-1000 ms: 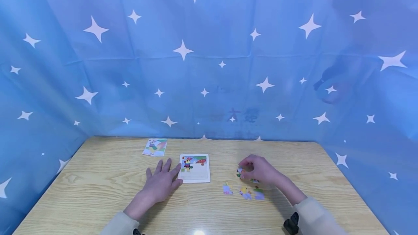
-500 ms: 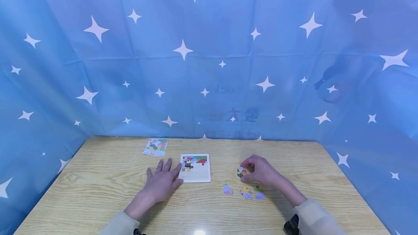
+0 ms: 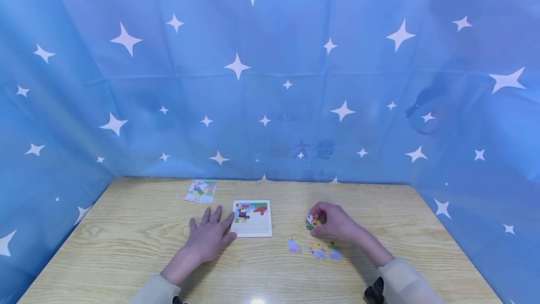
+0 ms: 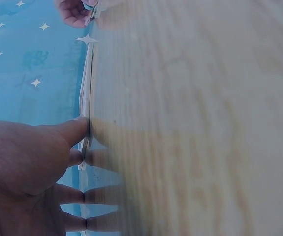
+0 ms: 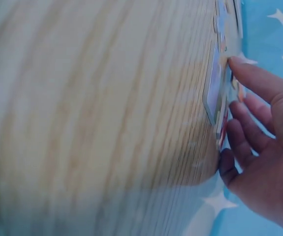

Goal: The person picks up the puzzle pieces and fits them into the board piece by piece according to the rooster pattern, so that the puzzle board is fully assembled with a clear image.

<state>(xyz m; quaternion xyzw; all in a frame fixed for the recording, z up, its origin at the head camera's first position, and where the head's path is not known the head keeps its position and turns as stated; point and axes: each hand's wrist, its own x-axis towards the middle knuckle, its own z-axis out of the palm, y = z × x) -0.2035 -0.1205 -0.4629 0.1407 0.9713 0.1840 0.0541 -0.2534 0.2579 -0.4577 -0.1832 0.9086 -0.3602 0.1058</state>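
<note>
My left hand lies with its fingers spread on the table, thumb and index finger touching the left edge of a white-framed puzzle tray. Joined pieces with a bird picture and a red spotted shape fill the tray's upper part and left side; its lower right shows bare. To the right of the tray, my right hand pinches a colourful puzzle piece between thumb and fingers, close to the tabletop. The right wrist view shows this piece only partly, between the thumb and fingers.
Loose puzzle pieces lie just in front of the right hand: a lilac one, a yellow-and-lilac one and a green-and-lilac one. Another is partly hidden under that hand. A picture card lies at the back left, before a starry blue curtain.
The right thumb and fingers have shifted slightly around the piece, and more of its orange part shows now. My left hand and the tray have stayed in place.
</note>
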